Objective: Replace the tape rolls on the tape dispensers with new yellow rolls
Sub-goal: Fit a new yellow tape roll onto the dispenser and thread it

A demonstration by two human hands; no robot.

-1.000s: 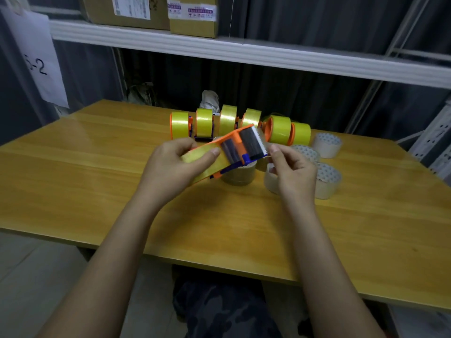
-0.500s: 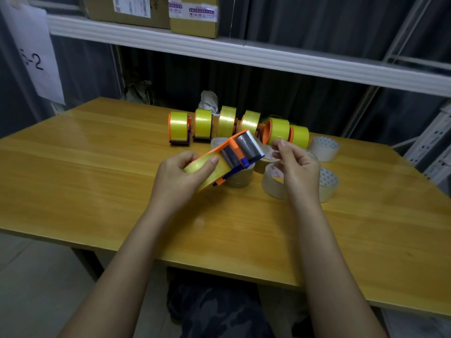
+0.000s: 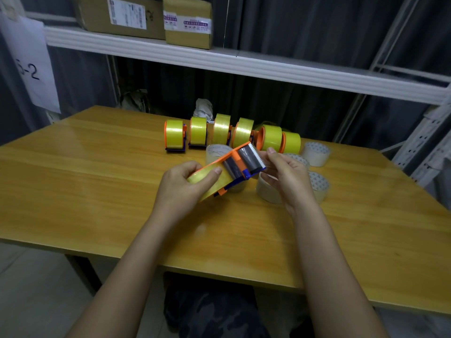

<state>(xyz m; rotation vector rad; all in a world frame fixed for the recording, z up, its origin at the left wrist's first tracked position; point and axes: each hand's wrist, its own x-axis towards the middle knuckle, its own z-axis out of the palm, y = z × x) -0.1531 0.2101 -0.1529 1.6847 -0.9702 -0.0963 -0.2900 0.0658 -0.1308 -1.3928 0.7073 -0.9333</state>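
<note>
My left hand (image 3: pixel 181 185) grips an orange and blue tape dispenser (image 3: pixel 238 164) by its yellow roll (image 3: pixel 210 182), holding it tilted above the wooden table (image 3: pixel 97 191). My right hand (image 3: pixel 285 176) pinches at the dispenser's serrated cutter end, fingers closed on the tape's edge. Behind them stands a row of several orange dispensers with yellow rolls (image 3: pixel 220 132). Several whitish old rolls (image 3: pixel 316 153) lie to the right, one (image 3: pixel 268 192) partly hidden under my right hand.
A white shelf (image 3: pixel 244 67) runs overhead with two cardboard boxes (image 3: pixel 186 21). A paper sign (image 3: pixel 31 69) hangs at the left. Metal racking (image 3: pixel 424 142) stands at the right. Crumpled white material (image 3: pixel 203 107) lies behind the row.
Both hands with the dispenser shifted slightly right and away. My right fingers stayed at the cutter end, pulling along the tape.
</note>
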